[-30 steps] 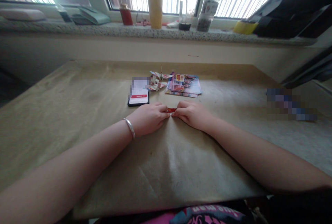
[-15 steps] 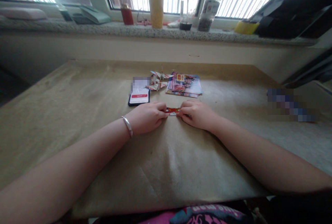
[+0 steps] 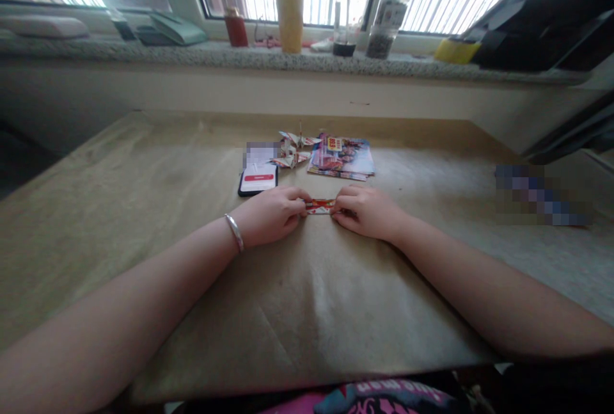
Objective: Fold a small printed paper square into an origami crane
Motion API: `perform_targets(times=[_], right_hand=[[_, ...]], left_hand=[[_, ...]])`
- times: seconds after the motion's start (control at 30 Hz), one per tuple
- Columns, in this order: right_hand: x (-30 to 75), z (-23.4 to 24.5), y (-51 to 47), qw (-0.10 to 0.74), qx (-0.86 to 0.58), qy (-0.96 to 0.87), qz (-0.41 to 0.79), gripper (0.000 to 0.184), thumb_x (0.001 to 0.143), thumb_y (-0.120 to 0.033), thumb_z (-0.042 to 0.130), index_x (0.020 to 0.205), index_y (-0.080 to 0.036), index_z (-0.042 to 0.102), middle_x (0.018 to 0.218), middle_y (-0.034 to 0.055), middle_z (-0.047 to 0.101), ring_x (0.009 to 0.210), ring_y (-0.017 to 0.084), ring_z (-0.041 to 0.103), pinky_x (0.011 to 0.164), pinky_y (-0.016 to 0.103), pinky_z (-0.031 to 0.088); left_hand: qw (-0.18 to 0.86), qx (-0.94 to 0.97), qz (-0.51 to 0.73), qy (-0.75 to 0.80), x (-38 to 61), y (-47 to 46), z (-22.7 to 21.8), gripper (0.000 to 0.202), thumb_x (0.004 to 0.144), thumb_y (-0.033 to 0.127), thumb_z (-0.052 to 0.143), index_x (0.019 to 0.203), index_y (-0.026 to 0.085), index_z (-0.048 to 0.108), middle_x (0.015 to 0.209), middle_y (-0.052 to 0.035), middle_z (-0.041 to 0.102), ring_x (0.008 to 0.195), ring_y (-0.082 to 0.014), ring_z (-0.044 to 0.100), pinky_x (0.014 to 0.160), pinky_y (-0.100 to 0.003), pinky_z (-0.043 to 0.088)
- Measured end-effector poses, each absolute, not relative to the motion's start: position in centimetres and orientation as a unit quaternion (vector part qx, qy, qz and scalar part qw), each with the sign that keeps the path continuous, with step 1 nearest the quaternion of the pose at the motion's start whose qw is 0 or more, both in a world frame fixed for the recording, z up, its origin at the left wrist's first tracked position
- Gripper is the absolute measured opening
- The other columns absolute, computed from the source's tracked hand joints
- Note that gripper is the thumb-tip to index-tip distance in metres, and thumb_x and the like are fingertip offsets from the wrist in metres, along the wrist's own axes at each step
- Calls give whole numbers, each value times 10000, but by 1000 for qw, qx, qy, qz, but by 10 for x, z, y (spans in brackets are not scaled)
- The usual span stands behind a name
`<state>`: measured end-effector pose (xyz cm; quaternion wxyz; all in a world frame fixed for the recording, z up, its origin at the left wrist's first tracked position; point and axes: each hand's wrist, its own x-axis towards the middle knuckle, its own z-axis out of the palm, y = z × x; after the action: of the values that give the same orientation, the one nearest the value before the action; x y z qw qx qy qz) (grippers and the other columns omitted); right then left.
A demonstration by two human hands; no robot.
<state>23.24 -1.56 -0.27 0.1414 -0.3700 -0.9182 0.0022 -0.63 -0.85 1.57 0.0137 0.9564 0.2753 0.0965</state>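
Observation:
A small folded strip of printed paper (image 3: 320,206), red and white, lies on the brown paper-covered table (image 3: 144,196). My left hand (image 3: 271,215), with a silver bracelet on the wrist, pinches its left end with curled fingers. My right hand (image 3: 367,210) pinches the right end the same way. Both hands rest on the table, a short gap of paper showing between them.
Just beyond my hands lie a phone (image 3: 258,179) with a lit screen, folded paper cranes (image 3: 292,148) and a stack of printed sheets (image 3: 341,157). A stone windowsill (image 3: 192,54) behind holds jars, a red cup (image 3: 236,27) and a yellow column (image 3: 289,1).
My hands have drawn slightly apart along the strip, so more of the folded paper shows between them. The view has barely shifted.

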Motion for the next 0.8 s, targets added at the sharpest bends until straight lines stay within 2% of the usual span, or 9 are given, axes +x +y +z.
perform_targets(times=[0.17, 0.27, 0.33, 0.43, 0.63, 0.8], right_hand=[[229, -6, -16, 155, -396, -905, -1, 196, 844, -345, 547, 946, -202, 635, 857, 45, 638, 761, 158, 552, 642, 258, 348], [228, -7, -16, 154, -386, -909, -14, 247, 879, -362, 501, 1045, -237, 635, 887, 41, 639, 775, 153, 556, 647, 258, 339], [227, -8, -15, 152, -380, -912, -19, 248, 890, -358, 485, 1040, -244, 646, 891, 39, 638, 790, 153, 554, 649, 258, 336], [225, -9, -15, 151, -372, -916, -21, 225, 887, -347, 492, 974, -229, 662, 880, 41, 633, 820, 159, 544, 657, 259, 337], [221, -8, -16, 155, -390, -907, -28, 204, 878, -313, 494, 854, -192, 656, 859, 45, 620, 793, 157, 531, 644, 260, 343], [219, -7, -14, 176, -360, -916, -38, 202, 870, -264, 485, 839, -170, 660, 832, 72, 619, 827, 185, 509, 719, 286, 372]], left_hand=[[33, 948, 104, 298, -2, -9, 12, 254, 795, 111, 454, 992, 147, 610, 1008, -81, 632, 916, -186, 580, 828, -313, 473], [21, 937, 126, 324, 1, -11, 8, 404, 808, 149, 467, 1209, 127, 507, 1040, -101, 606, 946, -197, 563, 841, -330, 470], [6, 940, 118, 320, 3, -12, 5, 432, 839, 180, 451, 1268, 131, 471, 1067, -112, 585, 956, -200, 551, 851, -338, 464], [-19, 947, 88, 309, 5, -14, 5, 364, 875, 207, 417, 1210, 141, 542, 1044, -111, 572, 937, -203, 536, 858, -346, 457], [-25, 945, 92, 312, 8, -16, 6, 339, 870, 197, 433, 1171, 142, 578, 1065, -110, 556, 942, -199, 527, 878, -345, 451], [-17, 942, 95, 321, 9, -14, 7, 299, 895, 213, 409, 1098, 159, 623, 948, -90, 581, 878, -182, 542, 821, -321, 463]])
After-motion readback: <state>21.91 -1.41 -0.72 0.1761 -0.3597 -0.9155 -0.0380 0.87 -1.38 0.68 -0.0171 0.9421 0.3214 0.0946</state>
